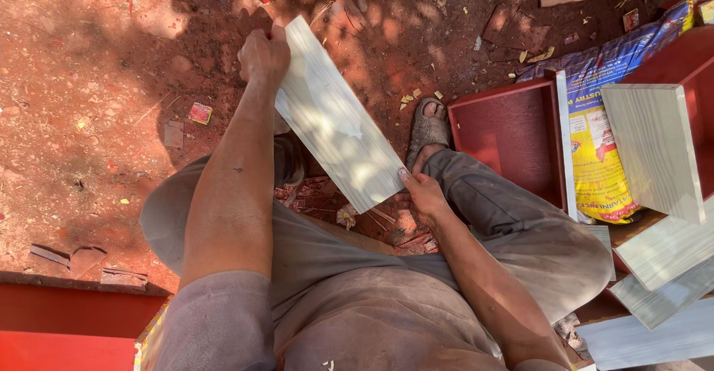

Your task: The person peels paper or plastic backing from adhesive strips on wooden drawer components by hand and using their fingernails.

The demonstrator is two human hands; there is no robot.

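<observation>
I sit on the ground and hold a long pale grey wood-grain laminate strip [335, 122] slanted between my knees. My left hand [262, 55] grips its far upper end. My right hand [422, 196] pinches its near lower corner with the fingertips. The strip hangs in the air above my grey trousers [349, 267] and a sandalled foot [428, 129]. Dappled shade falls across the strip.
A red board box [513, 136] lies to the right, beside a blue and yellow sack [595, 148]. More pale laminate pieces [658, 148] are stacked at the right edge. Red panels [67, 322] sit at lower left and along the top. Scraps litter the red soil.
</observation>
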